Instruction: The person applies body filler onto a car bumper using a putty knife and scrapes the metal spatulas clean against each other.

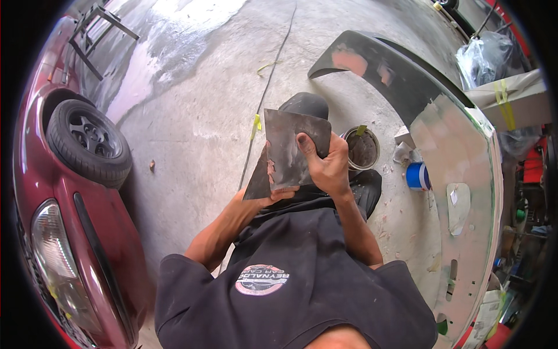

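In front of my body, my right hand (331,166) grips a dark, smudged flat sheet (293,145), its thumb pressed on the face. Behind and to the left of it shows the corner of a second dark flat sheet (257,179). My left hand (278,198) holds that one from below, its fingers partly hidden. Pinkish paste (271,168) sits along the edge where the two sheets overlap. Just right of my right hand stands an open round can (363,152) of greyish-brown paste with a strip of greenish tape on its rim.
A car bumper (430,125) with pinkish and beige patches curves along the right. Beside it sits a blue-and-white tub (417,175). On the left is a dark red car (93,232) with its wheel (90,142). A dark cable (273,67) crosses the concrete floor.
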Demonstrator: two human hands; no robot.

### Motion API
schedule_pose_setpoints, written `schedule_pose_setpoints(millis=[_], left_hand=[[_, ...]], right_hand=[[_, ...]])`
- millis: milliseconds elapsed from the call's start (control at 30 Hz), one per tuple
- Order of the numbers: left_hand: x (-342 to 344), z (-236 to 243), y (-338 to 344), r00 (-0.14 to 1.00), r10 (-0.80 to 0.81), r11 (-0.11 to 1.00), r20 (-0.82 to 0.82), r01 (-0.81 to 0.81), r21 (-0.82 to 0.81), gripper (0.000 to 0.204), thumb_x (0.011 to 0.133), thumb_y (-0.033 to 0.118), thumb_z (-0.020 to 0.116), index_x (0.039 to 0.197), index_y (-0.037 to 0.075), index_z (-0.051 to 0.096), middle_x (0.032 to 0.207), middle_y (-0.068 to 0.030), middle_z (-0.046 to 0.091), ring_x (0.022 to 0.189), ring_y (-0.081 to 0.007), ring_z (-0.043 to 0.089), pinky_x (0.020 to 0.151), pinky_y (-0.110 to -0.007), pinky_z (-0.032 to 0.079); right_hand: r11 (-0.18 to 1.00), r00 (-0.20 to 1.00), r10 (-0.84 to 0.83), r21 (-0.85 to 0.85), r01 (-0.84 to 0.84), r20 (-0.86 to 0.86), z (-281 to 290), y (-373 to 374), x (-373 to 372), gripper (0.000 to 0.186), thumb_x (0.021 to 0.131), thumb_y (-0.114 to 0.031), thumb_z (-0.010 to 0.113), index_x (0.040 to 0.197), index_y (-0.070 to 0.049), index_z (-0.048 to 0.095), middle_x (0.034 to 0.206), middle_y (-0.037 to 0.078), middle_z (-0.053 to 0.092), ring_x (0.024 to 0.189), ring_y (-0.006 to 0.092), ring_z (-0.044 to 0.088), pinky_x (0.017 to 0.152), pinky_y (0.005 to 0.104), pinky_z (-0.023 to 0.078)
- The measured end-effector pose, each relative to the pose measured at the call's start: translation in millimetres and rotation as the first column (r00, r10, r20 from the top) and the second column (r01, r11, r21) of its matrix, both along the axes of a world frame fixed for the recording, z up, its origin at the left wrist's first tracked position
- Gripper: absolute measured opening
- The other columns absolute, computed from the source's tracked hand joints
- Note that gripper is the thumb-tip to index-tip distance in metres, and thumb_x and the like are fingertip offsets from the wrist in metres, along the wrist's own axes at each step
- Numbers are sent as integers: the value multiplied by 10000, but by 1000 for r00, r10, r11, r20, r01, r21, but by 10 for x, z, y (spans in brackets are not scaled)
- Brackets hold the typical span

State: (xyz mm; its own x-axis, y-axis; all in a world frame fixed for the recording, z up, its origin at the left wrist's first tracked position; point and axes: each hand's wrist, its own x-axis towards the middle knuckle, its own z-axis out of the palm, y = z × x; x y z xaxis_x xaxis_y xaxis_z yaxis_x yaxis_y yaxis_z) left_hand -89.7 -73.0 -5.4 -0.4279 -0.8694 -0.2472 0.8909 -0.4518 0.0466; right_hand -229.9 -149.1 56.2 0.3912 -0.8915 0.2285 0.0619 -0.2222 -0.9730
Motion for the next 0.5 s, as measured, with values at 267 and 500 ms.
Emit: schedule_pose_setpoints(millis=[267,500], left_hand=[[67,-520,-63,986,140,895,-95,-167,-413,570,1006,221,522,1518,63,327,1410,-80,494,1248,-185,513,1080,-315,407],[243,-209,-93,894,-230,968,-385,167,-189,461,1014,470,431,1287,136,593,873,-100,640,561,-189,547,434,-294,439]], right_hand=[[920,984,124,-357,-163,-130,-182,386,164,164,847,-119,753,811,13,662,756,213,653,609,387,616,552,365,441],[985,983,-154,61,160,-95,116,-115,-254,241,979,-201,649,899,22,699,749,46,697,666,51,566,587,256,460]])
